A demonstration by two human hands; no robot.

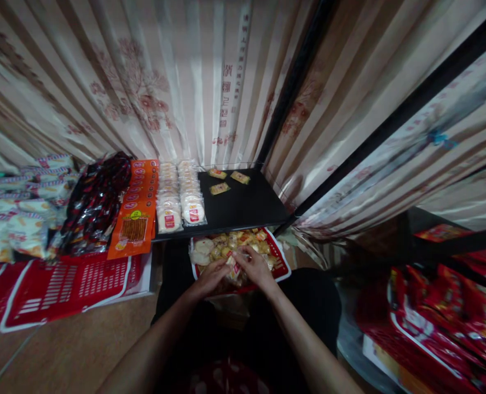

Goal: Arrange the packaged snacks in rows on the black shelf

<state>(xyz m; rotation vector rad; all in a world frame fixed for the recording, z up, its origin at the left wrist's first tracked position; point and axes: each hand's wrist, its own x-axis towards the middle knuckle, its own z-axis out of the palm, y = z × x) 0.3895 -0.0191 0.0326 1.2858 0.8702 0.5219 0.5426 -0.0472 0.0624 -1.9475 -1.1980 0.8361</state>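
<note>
Both my hands reach into a red basket (283,268) full of small wrapped snacks, below the front edge of a black shelf (247,208). My left hand (210,276) is curled over the pile with its fingers closed on small packets. My right hand (256,266) is closed too, pinching a small red-and-white snack packet (235,268) between the two hands. Three small yellow packets (219,188) lie apart on the black shelf's far part.
On the shelf's left stand rows of round white rice-cracker packs (181,210), orange snack packs (135,227), dark red wrapped snacks (95,205) and pale bags (25,219). Red empty baskets (68,284) lie at left. Red snack bags (440,317) fill the right. Curtains hang behind.
</note>
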